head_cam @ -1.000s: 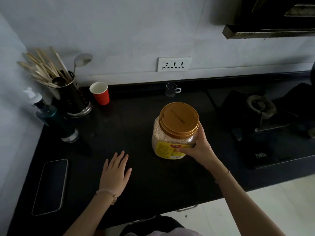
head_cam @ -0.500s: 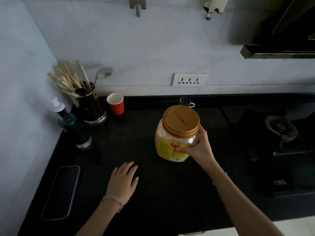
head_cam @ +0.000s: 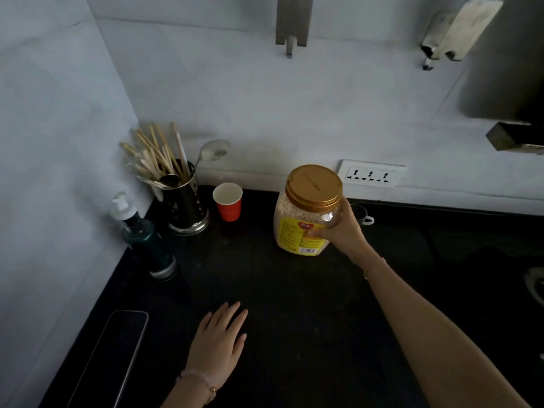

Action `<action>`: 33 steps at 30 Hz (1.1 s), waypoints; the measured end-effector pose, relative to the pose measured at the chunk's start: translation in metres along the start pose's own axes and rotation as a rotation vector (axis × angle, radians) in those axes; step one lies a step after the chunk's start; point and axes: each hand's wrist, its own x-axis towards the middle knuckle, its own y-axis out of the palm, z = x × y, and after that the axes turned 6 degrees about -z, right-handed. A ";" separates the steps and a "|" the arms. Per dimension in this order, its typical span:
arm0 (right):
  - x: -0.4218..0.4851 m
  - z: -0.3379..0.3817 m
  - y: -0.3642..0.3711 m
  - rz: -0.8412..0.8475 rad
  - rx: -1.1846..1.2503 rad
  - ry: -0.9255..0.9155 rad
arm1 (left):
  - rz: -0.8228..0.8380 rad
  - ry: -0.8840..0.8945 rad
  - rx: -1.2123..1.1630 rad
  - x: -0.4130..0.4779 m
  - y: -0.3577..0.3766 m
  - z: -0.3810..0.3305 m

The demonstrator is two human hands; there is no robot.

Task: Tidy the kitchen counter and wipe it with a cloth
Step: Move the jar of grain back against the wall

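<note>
The right hand (head_cam: 343, 231) is wrapped around the side of a clear plastic jar (head_cam: 306, 213), thumb across its yellow label and fingers curled round the far side, just under the gold screw lid (head_cam: 314, 184). The jar is filled with pale flakes and stands far back on the black surface (head_cam: 294, 304), close to the wall; whether its base touches the surface or is raised a little cannot be told.

The left hand (head_cam: 219, 343) lies flat and empty on the surface, well in front of the jar and to its left, fingers spread loosely and pointing toward the wall, a beaded bracelet (head_cam: 198, 378) on the wrist.

Left of the jar, apart from it, stands a red paper cup (head_cam: 228, 201), upright and open. Further left of the jar is a metal holder (head_cam: 185, 207) full of wooden chopsticks and a spoon, tucked in the corner. In front of that holder, still left of the jar, is a dark green pump bottle (head_cam: 147, 240) with a white top. A phone (head_cam: 110, 357) lies face up, far in front and left of the jar, just left of the flat hand.

Right behind the jar and the gripping hand, a small glass mug (head_cam: 363, 214) shows partly. On the wall above and right of the jar sits a white socket strip (head_cam: 370, 173).
</note>
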 end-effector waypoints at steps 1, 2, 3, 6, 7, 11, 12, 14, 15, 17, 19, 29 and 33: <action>0.008 0.001 0.001 0.012 -0.002 -0.001 | -0.032 -0.025 -0.017 0.001 0.000 0.001; 0.015 0.002 0.002 0.018 -0.005 -0.005 | -0.073 -0.040 -0.029 0.003 0.002 0.003; 0.022 0.003 0.004 0.023 -0.010 -0.010 | -0.113 -0.059 -0.022 0.004 -0.001 0.001; 0.036 0.005 0.005 0.030 -0.008 -0.021 | -0.139 -0.062 -0.006 0.007 0.003 0.004; 0.039 0.005 0.005 0.032 -0.008 -0.017 | -0.109 -0.071 -0.002 0.006 0.001 0.003; 0.044 0.000 0.002 0.046 -0.018 -0.012 | -0.013 -0.125 -0.051 0.007 -0.001 0.001; 0.044 -0.001 0.001 0.046 -0.023 -0.011 | -0.008 -0.127 -0.036 0.008 -0.001 0.001; 0.046 -0.002 -0.001 0.052 -0.035 -0.011 | 0.022 -0.134 -0.009 0.009 -0.004 -0.001; 0.047 -0.002 -0.002 0.062 -0.040 -0.004 | 0.066 -0.134 -0.011 0.010 -0.005 -0.002; 0.049 -0.001 -0.004 0.077 -0.051 0.023 | 0.126 -0.120 -0.019 0.007 -0.006 -0.001; 0.050 0.000 -0.005 0.092 -0.057 0.046 | 0.215 -0.127 -0.054 0.005 -0.013 -0.003; 0.038 0.018 -0.003 0.102 -0.030 0.037 | 0.002 -0.061 0.089 0.006 -0.003 -0.003; 0.013 0.013 -0.005 0.042 -0.078 0.166 | -0.023 -0.038 0.129 0.003 -0.010 -0.005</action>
